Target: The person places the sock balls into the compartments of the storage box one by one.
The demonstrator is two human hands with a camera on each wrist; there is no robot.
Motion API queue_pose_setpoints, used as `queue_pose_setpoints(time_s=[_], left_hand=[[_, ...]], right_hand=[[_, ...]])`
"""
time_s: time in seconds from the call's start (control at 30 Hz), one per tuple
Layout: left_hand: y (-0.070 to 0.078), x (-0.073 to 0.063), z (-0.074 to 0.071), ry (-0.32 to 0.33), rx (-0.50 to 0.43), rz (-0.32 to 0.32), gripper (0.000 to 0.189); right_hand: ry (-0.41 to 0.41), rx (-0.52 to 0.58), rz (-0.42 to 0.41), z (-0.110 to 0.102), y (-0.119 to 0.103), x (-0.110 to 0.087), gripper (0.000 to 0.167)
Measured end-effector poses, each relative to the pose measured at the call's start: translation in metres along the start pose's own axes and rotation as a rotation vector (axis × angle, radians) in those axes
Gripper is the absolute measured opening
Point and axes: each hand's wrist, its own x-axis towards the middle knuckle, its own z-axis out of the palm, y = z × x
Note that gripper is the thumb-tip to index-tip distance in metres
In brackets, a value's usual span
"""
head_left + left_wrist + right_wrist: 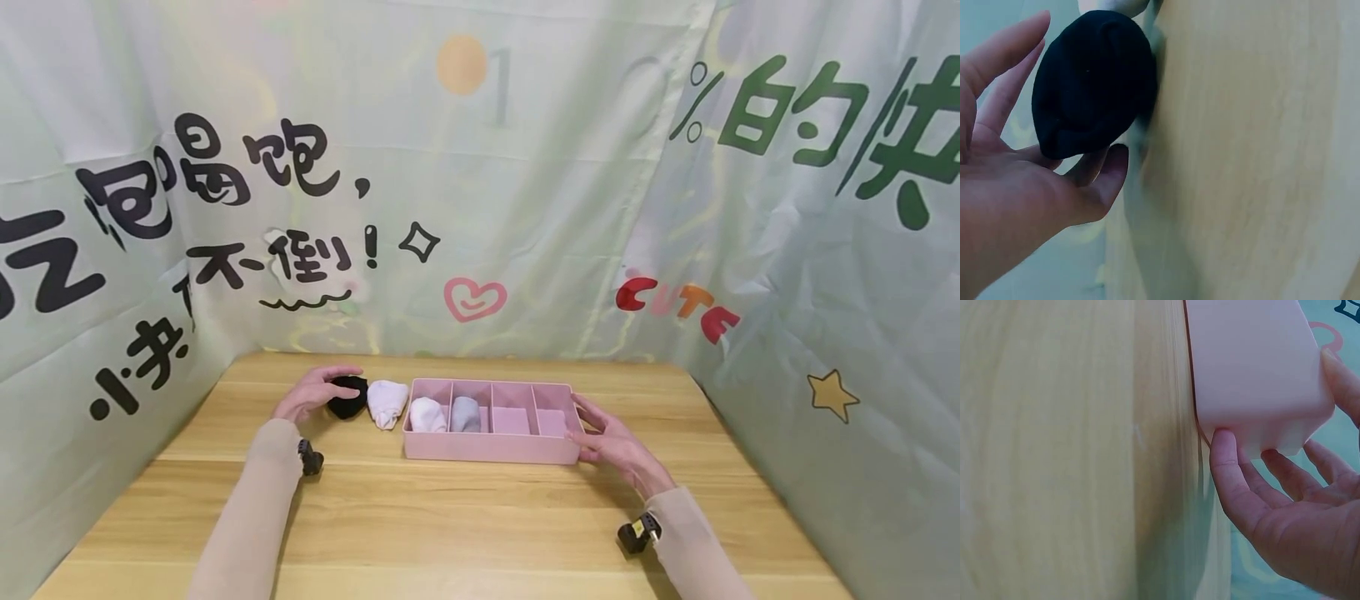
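Note:
A rolled black sock (348, 398) lies on the table at the left. My left hand (318, 392) is around it, its fingers extended beyond the sock and its thumb on the near side. In the left wrist view, the fingertips (1041, 22) stand apart from the black sock (1094, 84). Next to it lies a rolled white sock (387, 402). A pink divided storage box (491, 447) holds another white sock (428, 414) in its leftmost compartment and a grey sock (466, 414) in the second. My right hand (615, 442) holds the box's right end, thumb at the near corner.
The two right compartments (551, 421) of the box show bare pink floors. Printed cloth (555, 208) hangs around the back and sides of the wooden table (450, 517). Each sleeve has a small black camera (637, 533) at the wrist.

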Motion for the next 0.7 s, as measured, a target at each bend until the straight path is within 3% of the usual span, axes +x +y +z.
queue_pose_setpoints(time_s=[0.37,0.7], left_hand=[[-0.0028,0.0004,0.0024,0.027,0.043,-0.066,0.049],[-0.0021,-0.0049,0.0064,0.023,0.064,-0.074,0.046]], right_hand=[[0.004,-0.005,-0.004,-0.0013,0.0007,0.0016,0.084],[-0.008,0.000,-0.005,-0.0018,0.0017,0.0017,0.083]])
